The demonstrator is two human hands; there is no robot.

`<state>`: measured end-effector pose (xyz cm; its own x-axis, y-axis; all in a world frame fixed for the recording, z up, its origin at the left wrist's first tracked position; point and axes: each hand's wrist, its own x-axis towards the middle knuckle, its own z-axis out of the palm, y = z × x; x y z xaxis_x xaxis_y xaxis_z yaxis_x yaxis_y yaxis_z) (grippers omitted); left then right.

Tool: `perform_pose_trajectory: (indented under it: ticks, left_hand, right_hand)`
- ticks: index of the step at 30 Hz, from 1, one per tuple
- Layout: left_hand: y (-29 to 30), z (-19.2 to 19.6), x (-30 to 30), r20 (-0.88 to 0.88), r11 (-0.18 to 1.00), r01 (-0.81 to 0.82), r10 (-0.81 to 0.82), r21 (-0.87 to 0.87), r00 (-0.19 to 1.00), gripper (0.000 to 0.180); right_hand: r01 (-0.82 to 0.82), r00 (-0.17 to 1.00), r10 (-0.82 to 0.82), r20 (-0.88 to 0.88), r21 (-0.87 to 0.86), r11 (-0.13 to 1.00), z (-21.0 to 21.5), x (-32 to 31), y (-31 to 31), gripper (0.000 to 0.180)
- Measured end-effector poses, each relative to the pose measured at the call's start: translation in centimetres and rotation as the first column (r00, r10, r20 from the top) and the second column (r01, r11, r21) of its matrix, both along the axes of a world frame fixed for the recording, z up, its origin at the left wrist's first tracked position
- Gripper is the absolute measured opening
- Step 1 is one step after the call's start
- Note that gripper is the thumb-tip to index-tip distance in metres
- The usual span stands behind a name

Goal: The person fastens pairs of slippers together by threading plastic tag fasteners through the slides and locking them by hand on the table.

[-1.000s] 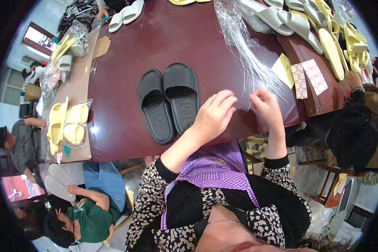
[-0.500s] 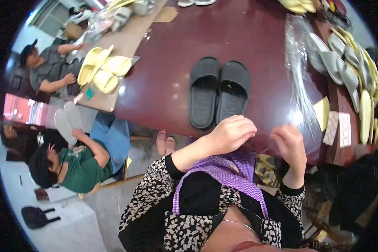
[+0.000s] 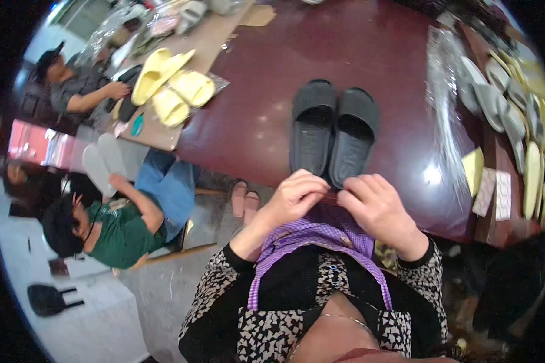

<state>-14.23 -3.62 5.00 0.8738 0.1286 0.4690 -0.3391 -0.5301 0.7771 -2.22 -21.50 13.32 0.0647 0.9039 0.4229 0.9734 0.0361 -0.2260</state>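
Observation:
A pair of dark grey slide slippers lies side by side on the dark red table (image 3: 254,121), toes pointing away from me: a left slipper (image 3: 309,148) and a right slipper (image 3: 352,148). Just at their heels, by the table's near edge, my two hands meet almost fingertip to fingertip. My left hand (image 3: 295,198) has its thumb and fingers pinched together. Closed in a similar pinch is my right hand (image 3: 378,207). A faint thin line seems to run between the fingertips, too fine to name. Below them hangs the purple checked apron (image 3: 327,233).
Clear plastic bags (image 3: 445,103) lie along the right, beside a heap of grey and yellow slippers (image 3: 499,106), a yellow card (image 3: 473,169) and patterned cards (image 3: 502,196). Yellow slippers (image 3: 157,75) rest on the left table. A seated person in green (image 3: 127,230) holds pale slippers (image 3: 106,160); another works beyond.
My hands, apart before, have come together at the slippers' heels. My right hand moved left and my left hand drew back leftward. The view shifted slightly, and the slippers lie as before.

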Motion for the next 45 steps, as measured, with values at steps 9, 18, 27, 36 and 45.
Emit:
perform_pose_trajectory:
  ticks: [9, 18, 27, 36, 45]
  left_hand:
    - [1.4, -1.0, 0.7, -0.066, 0.998, 0.059, -0.059, 0.006, 0.996, 0.007]
    - [1.9, -1.6, 1.7, -0.076, 0.989, -0.035, 0.046, 0.146, 0.996, 0.003]
    - [2.6, -2.7, 7.7, -0.097, 0.925, -0.236, 0.276, 0.297, 0.956, 0.006]
    - [2.4, -3.5, 9.3, -0.116, 0.888, -0.316, 0.371, 0.334, 0.921, 0.011]
    - [2.4, -3.8, 10.0, -0.096, 0.881, -0.342, 0.391, 0.326, 0.915, 0.008]
  right_hand:
    - [0.081, 0.997, -0.081, 0.005, -0.169, 0.982, -2.1, -0.4, -0.4, 0.018]
    - [0.218, 0.975, -0.212, 0.073, -0.084, 0.972, -6.1, 0.0, 0.9, 0.007]
    - [0.346, 0.938, -0.345, 0.029, -0.015, 0.938, -9.4, 6.9, 5.7, 0.012]
    - [0.469, 0.791, -0.339, -0.509, 0.151, 0.87, -7.2, 10.6, 4.4, 0.013]
    - [0.62, 0.68, -0.608, -0.41, -0.12, 0.775, -9.0, 20.4, 10.3, 0.023]
